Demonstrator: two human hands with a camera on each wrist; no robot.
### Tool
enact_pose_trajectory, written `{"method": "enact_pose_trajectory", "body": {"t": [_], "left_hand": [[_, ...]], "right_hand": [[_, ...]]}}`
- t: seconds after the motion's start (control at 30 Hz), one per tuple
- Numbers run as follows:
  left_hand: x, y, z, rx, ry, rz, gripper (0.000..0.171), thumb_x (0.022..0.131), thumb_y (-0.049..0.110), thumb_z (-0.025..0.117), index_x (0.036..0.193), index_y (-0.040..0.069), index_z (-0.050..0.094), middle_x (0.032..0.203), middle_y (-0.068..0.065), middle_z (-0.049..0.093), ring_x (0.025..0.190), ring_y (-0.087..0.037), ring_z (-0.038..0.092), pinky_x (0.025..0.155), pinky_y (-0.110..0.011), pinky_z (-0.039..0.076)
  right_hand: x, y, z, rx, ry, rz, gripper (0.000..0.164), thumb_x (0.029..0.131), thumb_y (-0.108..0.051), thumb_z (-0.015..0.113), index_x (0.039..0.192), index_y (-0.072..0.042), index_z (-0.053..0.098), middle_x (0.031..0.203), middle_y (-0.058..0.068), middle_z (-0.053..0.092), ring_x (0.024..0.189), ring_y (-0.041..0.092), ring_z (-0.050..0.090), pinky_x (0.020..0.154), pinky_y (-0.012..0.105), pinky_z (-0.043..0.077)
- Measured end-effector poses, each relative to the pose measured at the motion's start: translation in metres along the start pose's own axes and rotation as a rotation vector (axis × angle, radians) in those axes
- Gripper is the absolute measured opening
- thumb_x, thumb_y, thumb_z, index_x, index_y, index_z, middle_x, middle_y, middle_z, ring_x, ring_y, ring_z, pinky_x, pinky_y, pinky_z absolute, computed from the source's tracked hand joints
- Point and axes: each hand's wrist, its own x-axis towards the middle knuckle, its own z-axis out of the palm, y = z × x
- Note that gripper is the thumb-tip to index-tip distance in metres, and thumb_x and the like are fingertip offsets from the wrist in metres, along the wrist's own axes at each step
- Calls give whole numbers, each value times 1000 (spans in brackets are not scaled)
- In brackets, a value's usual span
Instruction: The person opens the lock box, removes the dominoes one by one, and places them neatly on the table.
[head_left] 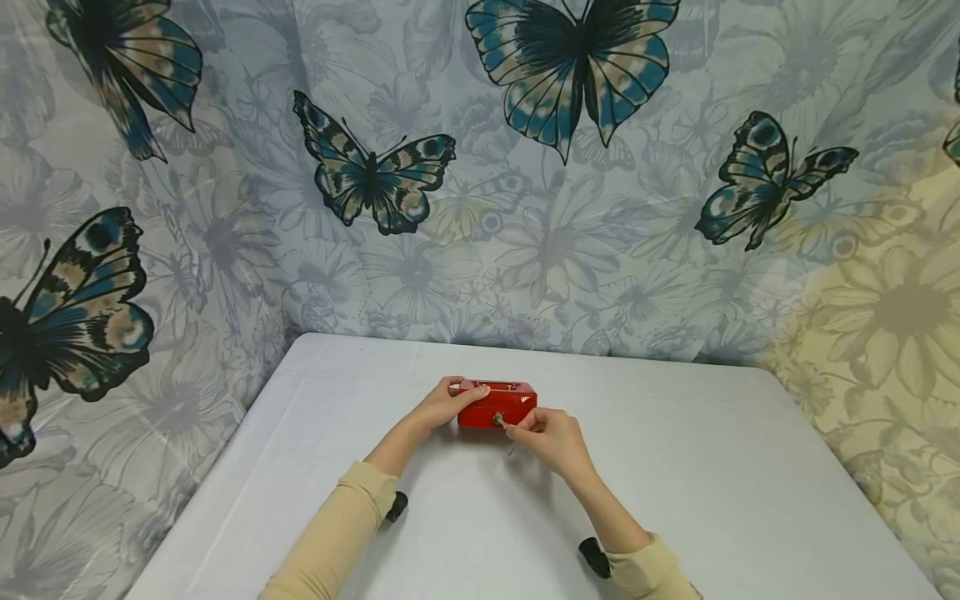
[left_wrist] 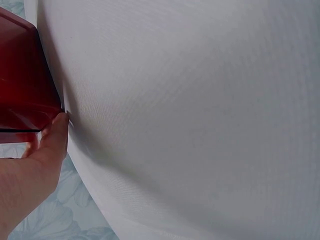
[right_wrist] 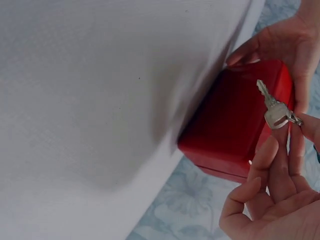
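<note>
A small red metal cash box [head_left: 506, 406] stands on the table, its round lock [head_left: 498, 418] facing me. My left hand [head_left: 442, 406] grips the box's left end, thumb over the top front edge; in the left wrist view its fingertips [left_wrist: 61, 122] lie at the bottom corner. My right hand [head_left: 553, 435] pinches a key right at the lock. In the right wrist view a silver key [right_wrist: 276, 114] hangs from a small ring [right_wrist: 296, 119] by the right fingers. The fingers hide the lock there, so how deep the pinched key sits cannot be seen.
A white cloth covers the table [head_left: 712, 467]. Behind it hangs a floral curtain [head_left: 555, 242] with large butterflies. A black strap piece [head_left: 397, 506] is on the left wrist and another [head_left: 594, 557] on the right.
</note>
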Motion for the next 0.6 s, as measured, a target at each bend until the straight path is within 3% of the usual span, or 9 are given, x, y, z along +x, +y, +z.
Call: {"method": "enact_pose_trajectory", "body": {"t": [0.23, 0.6], "left_hand": [[0, -1, 0, -2, 3, -9, 96, 76, 70, 65, 145, 10, 37, 143, -16, 45, 126, -34, 44, 103, -57, 37], [-1, 1, 0, -9, -2, -12, 96, 75, 72, 65, 145, 11, 37, 142, -15, 46, 126, -33, 44, 102, -57, 37]], "right_hand": [[0, -6, 3, -12, 7, -15, 22, 80, -18, 79, 66, -12, 63, 61, -6, 62, 60, 12, 53, 53, 27, 42], [1, -8, 6, 70, -13, -34, 23, 82, -25, 79, 68, -15, 65, 65, -7, 66, 66, 12, 59, 60, 30, 45]]}}
